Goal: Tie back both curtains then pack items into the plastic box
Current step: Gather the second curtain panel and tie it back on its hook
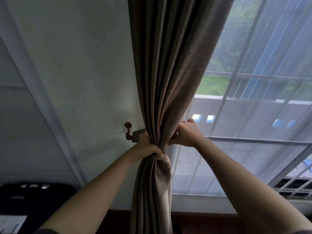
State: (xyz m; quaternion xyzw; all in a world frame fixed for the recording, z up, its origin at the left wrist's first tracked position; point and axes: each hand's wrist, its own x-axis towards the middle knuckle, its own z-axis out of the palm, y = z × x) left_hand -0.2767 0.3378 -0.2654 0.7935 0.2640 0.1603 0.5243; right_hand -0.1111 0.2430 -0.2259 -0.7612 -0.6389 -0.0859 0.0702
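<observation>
Head view, curtain (168, 65) gripped between both hands (148, 147) (185, 134)

We see the curtain (157, 73) as thick brown cloth, matt, with a coarse weave; the band (137, 135) by the hook (128, 130) looks like the same cloth. The net curtain (253, 119) is thin, see-through white fabric. The wall (76, 65) is smooth, matt white; the hook is dark, slightly glossy.

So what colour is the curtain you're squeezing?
The curtain is greyish brown, plain, no pattern; the head view shows it.
</observation>
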